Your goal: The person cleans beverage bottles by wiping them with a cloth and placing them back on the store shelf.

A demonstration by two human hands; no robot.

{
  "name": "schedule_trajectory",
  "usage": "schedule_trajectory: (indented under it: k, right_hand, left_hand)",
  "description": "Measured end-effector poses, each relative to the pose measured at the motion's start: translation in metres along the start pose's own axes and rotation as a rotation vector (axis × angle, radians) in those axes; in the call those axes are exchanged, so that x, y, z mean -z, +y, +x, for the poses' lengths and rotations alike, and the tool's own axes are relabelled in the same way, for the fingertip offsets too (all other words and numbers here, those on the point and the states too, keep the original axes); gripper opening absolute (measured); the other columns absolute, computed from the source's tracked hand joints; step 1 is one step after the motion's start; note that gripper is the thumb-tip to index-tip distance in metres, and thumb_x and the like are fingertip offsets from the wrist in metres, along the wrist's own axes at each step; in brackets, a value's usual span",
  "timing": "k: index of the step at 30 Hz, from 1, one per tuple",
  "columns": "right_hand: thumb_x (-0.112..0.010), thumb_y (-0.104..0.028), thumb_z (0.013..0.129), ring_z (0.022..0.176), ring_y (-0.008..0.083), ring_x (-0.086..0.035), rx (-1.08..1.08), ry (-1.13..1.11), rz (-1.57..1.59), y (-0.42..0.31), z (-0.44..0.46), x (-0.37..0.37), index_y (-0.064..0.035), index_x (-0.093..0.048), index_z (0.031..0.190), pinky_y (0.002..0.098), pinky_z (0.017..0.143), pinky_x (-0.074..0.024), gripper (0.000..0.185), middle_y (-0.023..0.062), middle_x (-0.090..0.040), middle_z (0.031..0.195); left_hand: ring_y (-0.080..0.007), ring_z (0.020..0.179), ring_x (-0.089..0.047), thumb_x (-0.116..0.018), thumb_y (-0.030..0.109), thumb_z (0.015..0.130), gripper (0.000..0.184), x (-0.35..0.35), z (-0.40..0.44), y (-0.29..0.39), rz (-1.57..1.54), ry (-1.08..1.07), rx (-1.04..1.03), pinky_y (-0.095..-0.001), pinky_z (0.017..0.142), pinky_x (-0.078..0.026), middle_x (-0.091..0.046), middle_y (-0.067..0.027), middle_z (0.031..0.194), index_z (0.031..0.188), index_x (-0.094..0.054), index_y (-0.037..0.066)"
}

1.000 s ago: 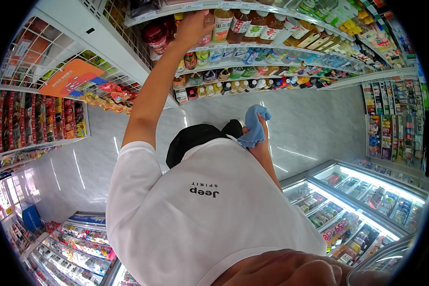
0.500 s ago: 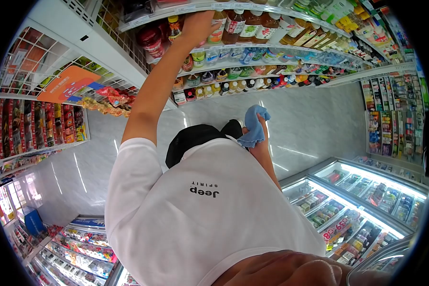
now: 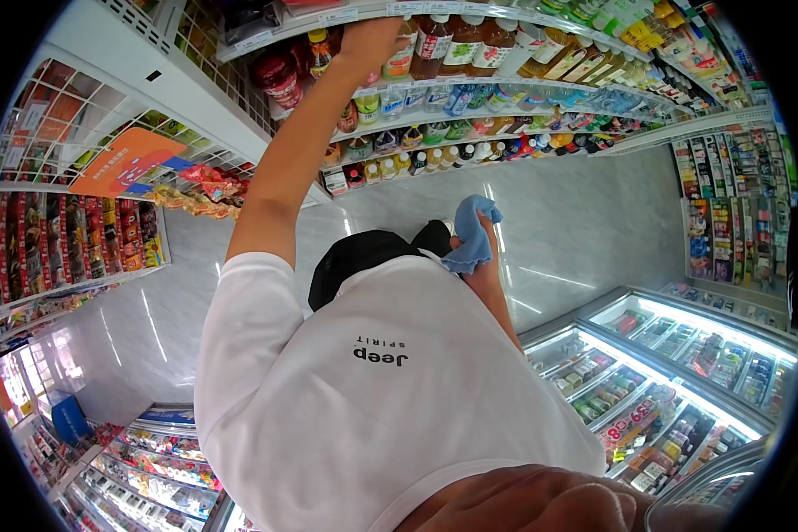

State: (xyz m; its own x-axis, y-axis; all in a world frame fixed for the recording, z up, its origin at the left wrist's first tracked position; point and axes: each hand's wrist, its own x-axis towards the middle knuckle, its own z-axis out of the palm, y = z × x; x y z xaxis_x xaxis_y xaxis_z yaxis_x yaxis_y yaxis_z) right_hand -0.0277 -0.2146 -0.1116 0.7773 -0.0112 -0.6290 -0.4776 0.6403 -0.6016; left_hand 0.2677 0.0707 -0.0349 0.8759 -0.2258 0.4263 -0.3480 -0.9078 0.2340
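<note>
Bottles (image 3: 433, 46) are standing in a row on the shelf (image 3: 479, 81), and my left hand (image 3: 372, 43) is resting among them, between the yellow-capped bottle (image 3: 320, 57) and an orange-labelled bottle (image 3: 401, 60). My fingertips are hiding from view, so I cannot tell whether they are gripping anything. My right hand (image 3: 482, 263) is clutching a blue cloth (image 3: 473, 235), well apart from the shelf. I am judging the step in hand to be work on one bottle with the left, the cloth waiting in the right. A next move is calling, I think, for a sure hold that is sparing the neighbours.

The tagged shelf edge (image 3: 341, 16) is running just above the caps — lifting room is looking tight — and wire mesh (image 3: 217, 84) is closing off the left side. Snack packets (image 3: 193, 200) are hanging near my left forearm (image 3: 288, 168). Open floor (image 3: 585, 213) is surrounding the cloth, giving freer room.
</note>
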Motion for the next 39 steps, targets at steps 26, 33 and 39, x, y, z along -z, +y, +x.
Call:
schedule_trajectory:
  k: [26,33,39]
  right_hand:
    - [-0.062,-0.037,0.096,0.053,0.0146,-0.051,-0.015,-0.022,-0.021,0.002,0.008,0.007,-0.0163,-0.055,0.091,0.0265,0.042,-0.0382,0.023,0.0007,-0.052,0.070]
    - [-0.061,-0.036,0.097,0.053,0.0147,-0.050,0.177,-0.039,-0.237,0.022,0.038,0.045,-0.0161,-0.053,0.090,0.0266,0.043,-0.0379,0.023,0.0007,-0.051,0.069]
    - [-0.063,-0.037,0.095,0.063,0.0124,-0.056,-0.020,-0.094,-0.017,0.002,0.009,0.021,-0.0114,-0.057,0.108,0.0246,0.051,-0.0452,0.029,0.0018,-0.055,0.081]
  left_hand:
    - [-0.0274,0.099,-0.067,-0.080,0.030,0.075,0.059,0.012,-0.038,0.032,0.196,0.223,-0.217,-0.0483,0.108,-0.040,-0.068,-0.0119,0.104,0.122,-0.054,0.005]
    - [-0.0279,0.101,-0.065,-0.082,0.015,0.070,0.056,0.001,-0.052,0.050,0.121,0.234,-0.220,-0.0463,0.113,-0.037,-0.067,-0.0115,0.105,0.117,-0.051,0.008]
    - [-0.0283,0.109,-0.062,-0.080,0.010,0.071,0.053,0.010,-0.068,0.067,-0.126,0.329,-0.153,-0.0460,0.106,-0.043,-0.066,-0.0074,0.110,0.117,-0.054,0.008]
